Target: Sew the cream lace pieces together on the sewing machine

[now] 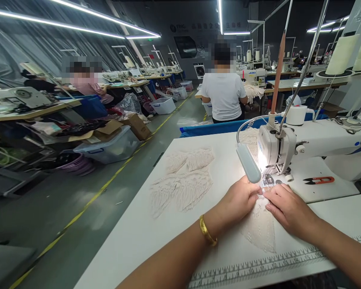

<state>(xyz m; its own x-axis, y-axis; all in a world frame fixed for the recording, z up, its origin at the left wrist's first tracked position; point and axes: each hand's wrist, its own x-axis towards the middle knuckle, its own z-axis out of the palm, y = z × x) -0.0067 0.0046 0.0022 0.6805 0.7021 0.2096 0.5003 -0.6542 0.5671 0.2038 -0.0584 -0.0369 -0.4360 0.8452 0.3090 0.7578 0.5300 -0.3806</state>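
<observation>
A cream lace fabric piece (260, 224) lies on the white table, its upper end at the presser foot of a sewing machine (276, 148). My left hand (242, 198) pinches the lace's left edge just in front of the foot. On the other side, my right hand (289, 206) has its fingers bent and pressed onto the same lace, the fingertips close to those of the left. A lit lamp and a grey guard (249, 162) are just above my left hand. The lace between the fingertips is partly hidden.
More cream lace pieces (183, 180) lie on the table (132, 241) to the left. Orange-handled thread snips (319, 180) rest on the machine bed. A printed ruler (258, 267) runs along the front edge. A person in a white shirt (222, 94) sits ahead, beyond a blue cloth (207, 127).
</observation>
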